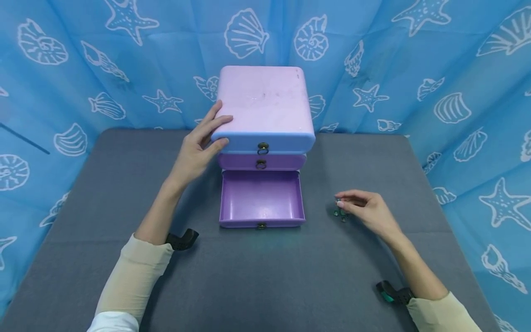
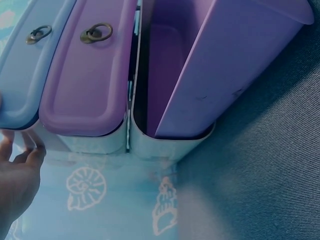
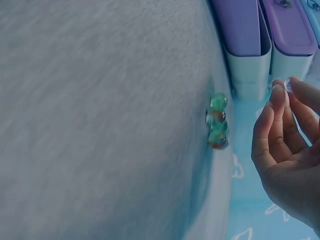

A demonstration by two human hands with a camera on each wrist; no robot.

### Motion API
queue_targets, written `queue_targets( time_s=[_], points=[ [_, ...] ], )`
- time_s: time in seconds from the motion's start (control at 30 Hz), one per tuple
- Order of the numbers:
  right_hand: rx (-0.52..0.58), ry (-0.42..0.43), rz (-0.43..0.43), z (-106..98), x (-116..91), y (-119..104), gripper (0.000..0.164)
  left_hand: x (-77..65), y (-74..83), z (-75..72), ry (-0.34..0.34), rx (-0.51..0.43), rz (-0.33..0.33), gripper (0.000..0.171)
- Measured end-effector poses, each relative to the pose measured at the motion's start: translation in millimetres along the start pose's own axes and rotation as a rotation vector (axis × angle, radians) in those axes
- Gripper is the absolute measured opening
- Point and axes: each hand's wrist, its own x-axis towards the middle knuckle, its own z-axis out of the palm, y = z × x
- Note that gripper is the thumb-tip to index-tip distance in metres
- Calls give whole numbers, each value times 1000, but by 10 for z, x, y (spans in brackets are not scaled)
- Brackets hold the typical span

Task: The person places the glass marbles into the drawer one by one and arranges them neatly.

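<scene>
A small chest of drawers (image 1: 265,99) with a pale pink top stands at the back of the table. My left hand (image 1: 196,150) rests on its upper left corner, fingers spread over top and side, the thumb against the front of the blue drawer (image 1: 286,143). Below are a closed purple drawer (image 1: 290,162) and a pulled-out bottom drawer (image 1: 262,196), whose bare floor shows. To the right, my right hand (image 1: 370,211) pinches a clear marble (image 3: 288,85) between thumb and fingertips, above the table. Several green and brownish glass marbles (image 3: 218,122) lie close together beneath it.
Grey cloth covers the table (image 1: 265,281). Behind and at both sides hangs a blue curtain (image 1: 178,60) with white shell and starfish prints. A black wrist camera (image 1: 182,240) sits on the left wrist, another camera (image 1: 394,293) on the right.
</scene>
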Motion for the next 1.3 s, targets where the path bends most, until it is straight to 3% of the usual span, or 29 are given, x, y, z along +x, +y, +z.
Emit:
queue_targets(
  time_s=[0.13, 0.4, 0.97, 1.3],
  points=[
    [17, -3, -34, 47, 53, -44, 33, -2, -50, -3, 9, -5, 0, 42],
    [42, -23, -27, 164, 172, -154, 35, -11, 20, -20, 8, 9, -19, 42],
    [153, -148, -97, 470, 429, -372, 24, -11, -19, 5, 9, -8, 1, 42],
    [151, -213, -138, 691, 577, -529, 24, -5, -12, -13, 7, -4, 7, 42]
  ],
)
